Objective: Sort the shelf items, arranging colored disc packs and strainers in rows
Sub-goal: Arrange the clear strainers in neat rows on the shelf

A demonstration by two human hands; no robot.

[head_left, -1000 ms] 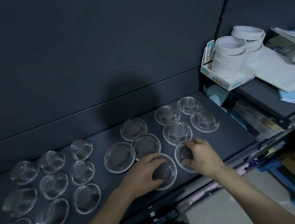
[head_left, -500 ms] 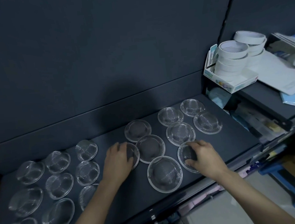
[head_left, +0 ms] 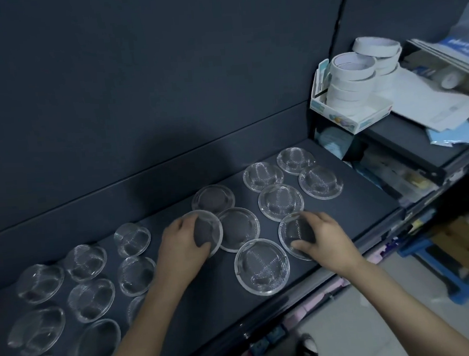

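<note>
Several round mesh strainers in clear wrappers lie in rows on a dark shelf (head_left: 356, 207). My left hand (head_left: 181, 248) grips one strainer (head_left: 208, 230) near the shelf's middle, its rim tilted up off the surface. My right hand (head_left: 320, 235) grips another strainer (head_left: 295, 230) near the front edge. A loose strainer (head_left: 261, 265) lies flat between my two hands. More strainers (head_left: 280, 201) fill the right side, and domed ones (head_left: 91, 298) sit in rows on the left.
A box of white tape rolls (head_left: 352, 84) stands on a higher shelf at the right, beside papers (head_left: 435, 108). The shelf's back wall (head_left: 165, 99) rises close behind the strainers. Below the front edge are a floor and a blue stool (head_left: 431, 272).
My left hand has moved from the front strainer to one further back and left, gripped it and tipped it up. My right hand has stayed on its strainer.
</note>
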